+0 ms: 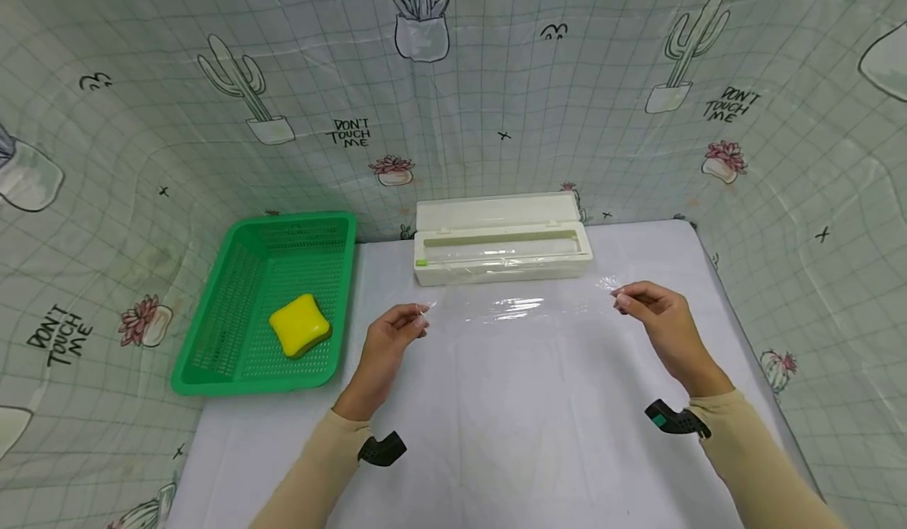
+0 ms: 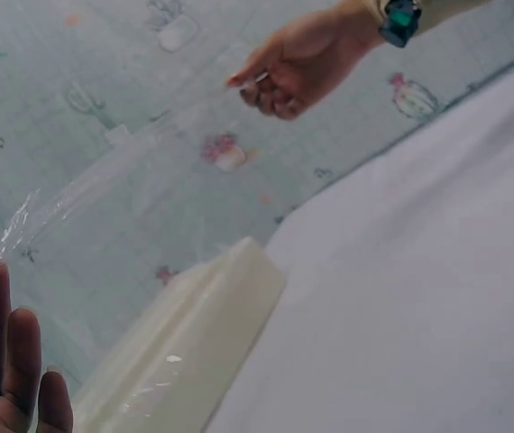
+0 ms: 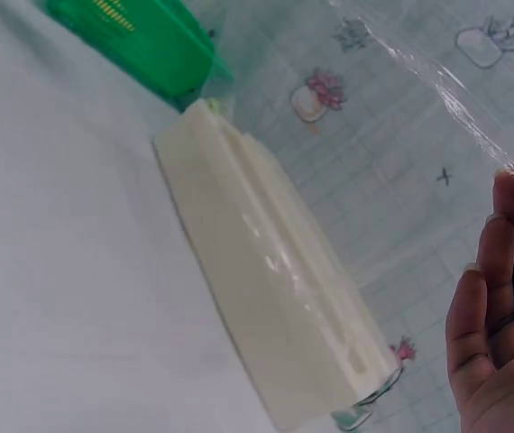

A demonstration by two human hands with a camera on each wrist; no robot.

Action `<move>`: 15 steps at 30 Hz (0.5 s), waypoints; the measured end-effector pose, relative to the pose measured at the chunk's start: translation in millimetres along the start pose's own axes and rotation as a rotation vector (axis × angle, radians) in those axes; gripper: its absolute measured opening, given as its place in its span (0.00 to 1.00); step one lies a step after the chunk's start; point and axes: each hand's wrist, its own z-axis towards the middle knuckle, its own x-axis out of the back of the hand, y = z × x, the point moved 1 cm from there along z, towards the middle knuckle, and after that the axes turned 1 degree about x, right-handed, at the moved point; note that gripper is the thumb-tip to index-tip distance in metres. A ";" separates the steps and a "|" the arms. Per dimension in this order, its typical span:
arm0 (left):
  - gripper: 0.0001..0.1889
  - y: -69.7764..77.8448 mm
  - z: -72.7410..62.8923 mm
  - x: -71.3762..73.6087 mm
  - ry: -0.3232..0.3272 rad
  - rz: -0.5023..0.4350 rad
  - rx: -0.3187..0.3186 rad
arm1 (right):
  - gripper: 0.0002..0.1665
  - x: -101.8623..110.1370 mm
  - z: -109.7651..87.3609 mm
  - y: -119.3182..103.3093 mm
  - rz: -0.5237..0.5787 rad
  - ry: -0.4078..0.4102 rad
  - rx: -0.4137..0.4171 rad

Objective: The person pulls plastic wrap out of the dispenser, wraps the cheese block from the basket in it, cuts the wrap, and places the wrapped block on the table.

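Observation:
A sheet of clear plastic wrap (image 1: 520,307) stretches between both hands in the head view, in front of a white wrap dispenser box (image 1: 503,269). My left hand (image 1: 397,331) pinches its left corner between thumb and forefinger. The right corner, bunched up, is pinched by my right hand (image 1: 655,320). The dispenser's lid (image 1: 496,210) stands raised at the back, and film lies over its front face. From the right wrist view, the wrap (image 3: 460,108) runs as a gathered, shiny edge up to the fingertips. In the left wrist view the film (image 2: 86,189) spans across to the other hand.
Left of the dispenser, a green plastic basket (image 1: 248,308) holds a yellow cushion-shaped block (image 1: 300,325). A white cloth covers the table (image 1: 524,434). Patterned fabric (image 1: 496,80) hangs close behind and at both sides.

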 end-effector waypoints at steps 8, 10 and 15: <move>0.12 -58.7 -32.2 -1.0 -0.022 0.070 0.164 | 0.09 0.8 -36.5 37.7 -0.139 -0.066 -0.198; 0.13 -67.3 -41.5 -1.7 -0.035 0.079 0.196 | 0.12 2.8 -45.2 44.8 -0.149 -0.100 -0.241; 0.14 -82.0 -59.5 -1.9 -0.062 0.097 0.239 | 0.18 7.1 -60.7 57.1 -0.154 -0.191 -0.328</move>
